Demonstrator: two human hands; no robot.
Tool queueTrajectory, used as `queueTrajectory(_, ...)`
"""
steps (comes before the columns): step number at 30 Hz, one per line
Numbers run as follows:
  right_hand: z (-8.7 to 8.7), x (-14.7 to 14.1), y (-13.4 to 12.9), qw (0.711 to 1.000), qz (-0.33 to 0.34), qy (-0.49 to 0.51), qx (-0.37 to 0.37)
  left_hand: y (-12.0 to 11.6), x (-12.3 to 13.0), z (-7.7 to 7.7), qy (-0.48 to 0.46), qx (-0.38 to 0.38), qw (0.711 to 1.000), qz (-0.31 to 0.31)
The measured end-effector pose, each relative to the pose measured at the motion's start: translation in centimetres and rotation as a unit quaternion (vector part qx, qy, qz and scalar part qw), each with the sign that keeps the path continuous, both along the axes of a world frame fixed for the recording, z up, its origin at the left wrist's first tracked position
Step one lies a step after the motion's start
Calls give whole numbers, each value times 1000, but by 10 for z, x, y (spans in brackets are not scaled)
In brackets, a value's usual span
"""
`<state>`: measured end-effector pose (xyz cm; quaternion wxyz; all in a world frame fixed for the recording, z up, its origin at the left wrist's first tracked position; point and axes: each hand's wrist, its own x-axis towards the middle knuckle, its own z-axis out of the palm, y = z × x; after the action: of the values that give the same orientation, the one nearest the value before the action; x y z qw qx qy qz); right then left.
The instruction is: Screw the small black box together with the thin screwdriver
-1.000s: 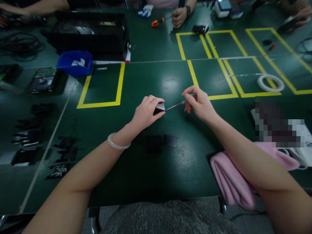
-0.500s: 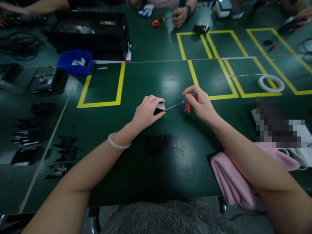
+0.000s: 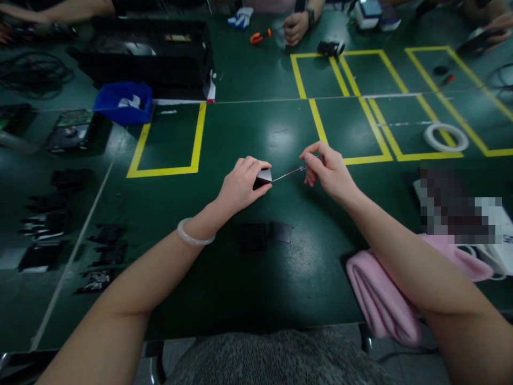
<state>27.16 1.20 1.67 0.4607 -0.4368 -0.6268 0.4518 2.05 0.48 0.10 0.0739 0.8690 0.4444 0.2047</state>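
Note:
My left hand (image 3: 242, 184), with a pale bangle at the wrist, is closed around a small black block-like part (image 3: 262, 178) with a light grey face, held at the green table (image 3: 248, 289). In my right hand (image 3: 326, 168) is a thin screwdriver (image 3: 289, 172), gripped by its clear purplish handle between thumb and fingers. The shaft slants left and its tip meets the right edge of the black part. Just below, nearer my body, lie a flat black square piece (image 3: 253, 237) and a thin dark plate (image 3: 281, 232).
A blue bin (image 3: 124, 104) stands before a large black casing (image 3: 156, 59). Several black parts (image 3: 106, 254) lie at left. A tape roll (image 3: 446, 137) and pink cloth (image 3: 380, 294) are at right. Across the table, a person's hand (image 3: 294, 28) is near an orange-handled screwdriver (image 3: 260, 36).
Almost nothing differs. My right hand and the screwdriver have shifted very slightly, while my left hand keeps the black part in the same place.

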Motion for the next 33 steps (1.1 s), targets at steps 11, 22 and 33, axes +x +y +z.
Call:
queueTrajectory(11, 1, -1, -1, 1000, 0, -2, 9, 0, 0, -2, -4, 3, 1000, -1)
queueTrajectory(22, 1, -2, -2, 1000, -9, -2, 8, 0, 0, -1, -4, 0, 1000, 0)
queueTrajectory(33, -1, -2, -2, 1000, -12, -8, 24, 0, 1, -1, -2, 0, 1000, 4)
